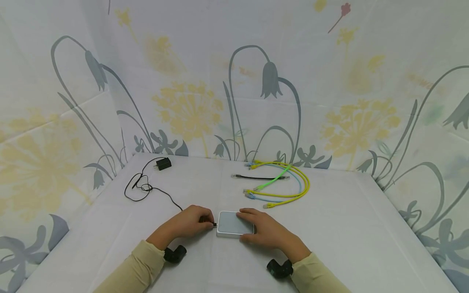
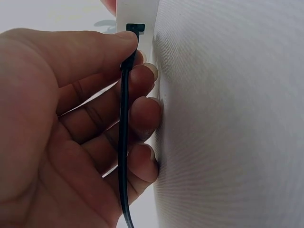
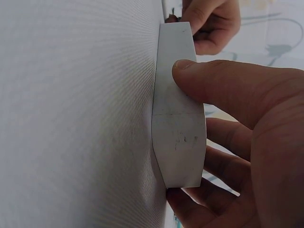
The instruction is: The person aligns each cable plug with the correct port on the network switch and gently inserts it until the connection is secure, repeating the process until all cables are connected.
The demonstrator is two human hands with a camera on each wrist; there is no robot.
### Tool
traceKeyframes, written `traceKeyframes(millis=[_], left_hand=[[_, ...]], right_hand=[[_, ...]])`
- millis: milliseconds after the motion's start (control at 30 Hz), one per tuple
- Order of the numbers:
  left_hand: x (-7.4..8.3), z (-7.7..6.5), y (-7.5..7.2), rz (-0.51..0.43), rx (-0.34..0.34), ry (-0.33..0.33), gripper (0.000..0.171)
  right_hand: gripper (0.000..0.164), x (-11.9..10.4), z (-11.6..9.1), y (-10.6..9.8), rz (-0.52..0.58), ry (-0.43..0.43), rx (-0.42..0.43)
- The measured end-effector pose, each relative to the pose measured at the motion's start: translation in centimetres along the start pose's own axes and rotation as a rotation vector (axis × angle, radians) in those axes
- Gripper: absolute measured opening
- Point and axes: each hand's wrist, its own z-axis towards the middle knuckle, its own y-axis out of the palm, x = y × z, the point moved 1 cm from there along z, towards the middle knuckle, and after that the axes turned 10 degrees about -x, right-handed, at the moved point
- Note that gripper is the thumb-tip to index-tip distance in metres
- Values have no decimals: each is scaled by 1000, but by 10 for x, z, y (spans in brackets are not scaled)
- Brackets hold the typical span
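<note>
A flat white box with a grey top (image 1: 230, 223) lies on the table in the head view. My right hand (image 1: 270, 230) grips its right end, thumb on the near side and fingers over the top and far side. At the box's left side, my left hand (image 1: 192, 221) pinches the black plug (image 2: 129, 58) of a thin cable between thumb and forefinger. In the left wrist view the plug's tip is right at a dark port (image 2: 136, 27) in the box's side wall. The cable (image 2: 123, 142) runs down across the left palm.
A black power adapter (image 1: 163, 164) sits at the back left, its cord (image 1: 146, 187) looped on the white-covered table. Several network cables lie at the back right: yellow ones (image 1: 307, 183), a light blue one (image 1: 299, 181), a green one (image 1: 274, 179) and a short black one (image 1: 253, 177).
</note>
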Motion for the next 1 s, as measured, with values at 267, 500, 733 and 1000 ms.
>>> traceKeyframes(millis=[267, 500, 733, 1000], left_hand=[[2, 0, 1, 22, 9, 10, 6], [4, -1, 0, 37, 9, 12, 7], [7, -1, 1, 58, 6, 15, 10], [6, 1, 3, 55, 15, 1, 8]], right_hand=[[64, 2, 1, 2, -11, 0, -9], [65, 1, 1, 1, -18, 14, -10], [64, 1, 1, 2, -9, 1, 3], [63, 1, 0, 1, -8, -13, 10]])
